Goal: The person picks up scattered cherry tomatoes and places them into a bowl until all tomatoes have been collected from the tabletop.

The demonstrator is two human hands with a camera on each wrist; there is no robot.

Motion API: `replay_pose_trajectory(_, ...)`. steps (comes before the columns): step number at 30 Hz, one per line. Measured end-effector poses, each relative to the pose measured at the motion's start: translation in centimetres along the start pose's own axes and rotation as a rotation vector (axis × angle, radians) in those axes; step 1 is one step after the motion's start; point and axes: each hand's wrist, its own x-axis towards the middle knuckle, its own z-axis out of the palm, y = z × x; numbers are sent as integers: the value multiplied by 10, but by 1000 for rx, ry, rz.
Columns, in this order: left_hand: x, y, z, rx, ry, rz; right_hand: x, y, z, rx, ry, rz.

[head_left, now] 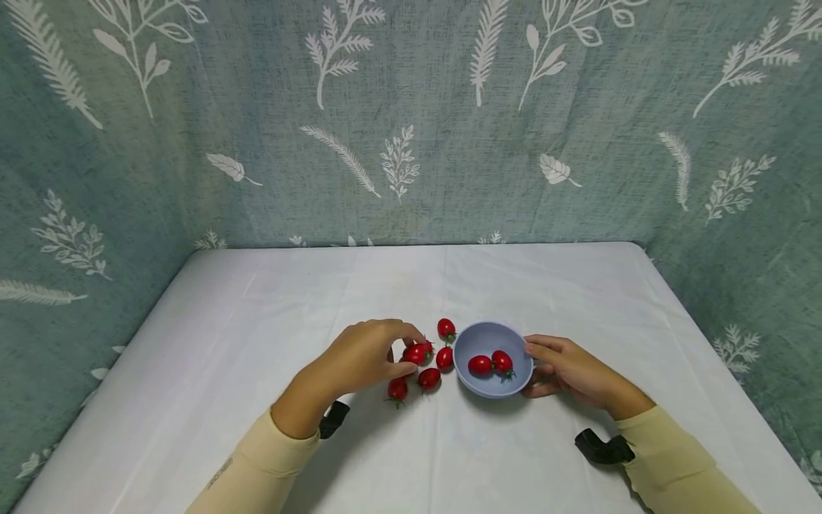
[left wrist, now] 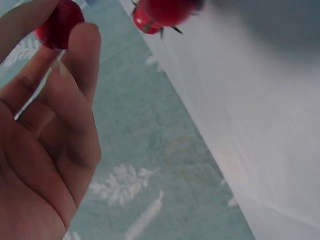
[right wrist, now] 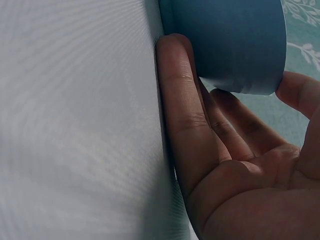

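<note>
My left hand (head_left: 359,360) pinches a red cherry tomato (left wrist: 64,27) between thumb and fingertips, over a loose group on the white cloth. Around those fingers lie more cherry tomatoes, one (head_left: 397,389) below the thumb and another (head_left: 429,379) to its right. Two others, one (head_left: 446,329) farther back and one (head_left: 444,358) nearer, lie close to the left side of a small blue-grey bowl (head_left: 488,335). Inside the bowl are two cherry tomatoes (head_left: 479,365). My right hand (head_left: 571,368) holds the bowl from the right, with fingertips against its outer wall (right wrist: 235,45).
A white cloth (head_left: 270,307) covers the table. Green fabric with white leaf prints (head_left: 437,157) hangs behind and along both sides. Black straps sit at the left wrist (head_left: 334,419) and the right wrist (head_left: 604,447).
</note>
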Motion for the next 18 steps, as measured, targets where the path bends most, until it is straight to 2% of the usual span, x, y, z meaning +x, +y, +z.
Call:
replay_pose_trajectory(7,14,13,4,21,23,41,1,1,-1,0,-8,-2)
replay_pose_trajectory(18,33,31,14,-6,6,48,1,1,-1,-9,-7,-1)
